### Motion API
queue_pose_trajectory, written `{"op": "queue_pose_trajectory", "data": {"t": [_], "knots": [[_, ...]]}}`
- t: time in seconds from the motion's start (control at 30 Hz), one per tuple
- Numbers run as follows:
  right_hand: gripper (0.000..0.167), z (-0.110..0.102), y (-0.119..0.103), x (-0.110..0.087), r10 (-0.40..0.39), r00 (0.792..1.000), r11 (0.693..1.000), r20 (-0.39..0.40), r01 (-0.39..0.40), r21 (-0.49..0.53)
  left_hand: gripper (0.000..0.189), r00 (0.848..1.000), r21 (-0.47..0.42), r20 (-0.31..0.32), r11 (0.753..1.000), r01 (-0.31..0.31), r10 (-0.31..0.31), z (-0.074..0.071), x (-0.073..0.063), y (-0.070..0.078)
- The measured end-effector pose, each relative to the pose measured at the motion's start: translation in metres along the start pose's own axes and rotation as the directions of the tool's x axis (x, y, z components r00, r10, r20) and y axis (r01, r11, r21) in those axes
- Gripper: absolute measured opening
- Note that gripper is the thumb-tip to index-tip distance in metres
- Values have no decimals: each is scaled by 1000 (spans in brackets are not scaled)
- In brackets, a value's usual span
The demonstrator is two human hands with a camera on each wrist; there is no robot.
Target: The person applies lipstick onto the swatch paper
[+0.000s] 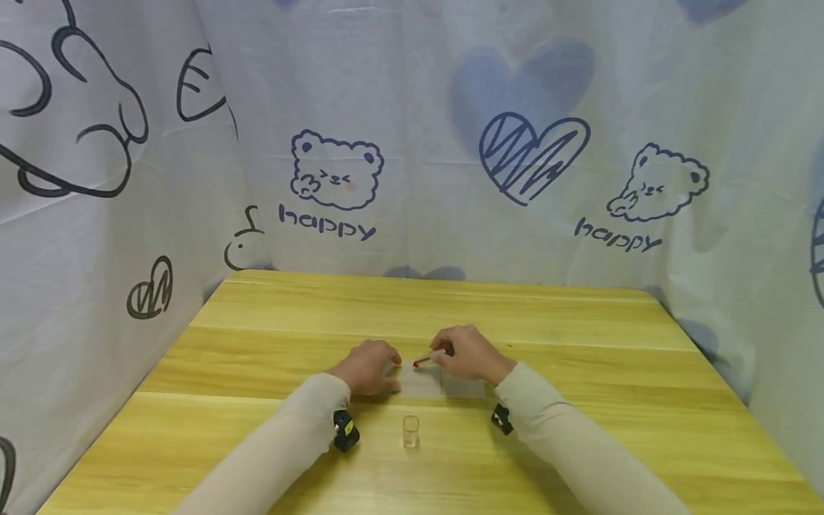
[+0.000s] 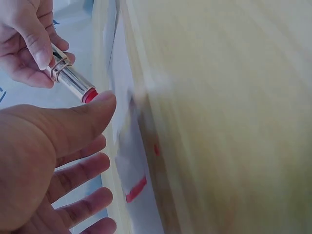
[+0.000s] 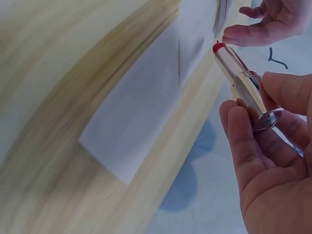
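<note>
My right hand (image 1: 473, 354) pinches a lipstick (image 1: 428, 358) between thumb and fingers. Its shiny gold tube (image 3: 240, 78) slants, with the red tip pointing toward my left hand. Beneath lies a sheet of white paper (image 1: 421, 384), creased down the middle. A short red streak (image 2: 136, 189) marks the paper in the left wrist view. At the paper's left edge is my left hand (image 1: 370, 367), fingers loosely extended and holding nothing. In the left wrist view its thumb overlaps the red tip.
A small clear cap (image 1: 410, 432) stands on the wooden table (image 1: 270, 307), nearer to me than the paper. White curtains (image 1: 425, 207) with drawn bears and hearts hang behind the table and along both sides.
</note>
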State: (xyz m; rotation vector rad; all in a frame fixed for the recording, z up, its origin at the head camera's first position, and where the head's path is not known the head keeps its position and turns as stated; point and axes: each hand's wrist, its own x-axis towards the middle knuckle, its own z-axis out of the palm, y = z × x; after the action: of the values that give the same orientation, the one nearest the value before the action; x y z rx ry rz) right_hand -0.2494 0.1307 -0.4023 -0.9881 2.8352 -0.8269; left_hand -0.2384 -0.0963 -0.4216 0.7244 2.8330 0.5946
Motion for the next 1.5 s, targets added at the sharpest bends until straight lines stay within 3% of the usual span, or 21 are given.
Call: {"op": "queue_pose_trajectory", "data": {"t": [0.5, 1.1, 1.5], "knots": [[17, 7, 8, -8, 25, 999, 1000, -47, -25, -2, 32, 996, 85, 3, 993, -88, 88, 15, 5, 6], [15, 4, 11, -8, 12, 998, 998, -60, -16, -64, 32, 996, 70, 14, 993, -92, 91, 13, 13, 9], [14, 6, 9, -6, -15, 999, 997, -46, 11, -78, 33, 998, 71, 23, 995, -64, 62, 11, 10, 8]]}}
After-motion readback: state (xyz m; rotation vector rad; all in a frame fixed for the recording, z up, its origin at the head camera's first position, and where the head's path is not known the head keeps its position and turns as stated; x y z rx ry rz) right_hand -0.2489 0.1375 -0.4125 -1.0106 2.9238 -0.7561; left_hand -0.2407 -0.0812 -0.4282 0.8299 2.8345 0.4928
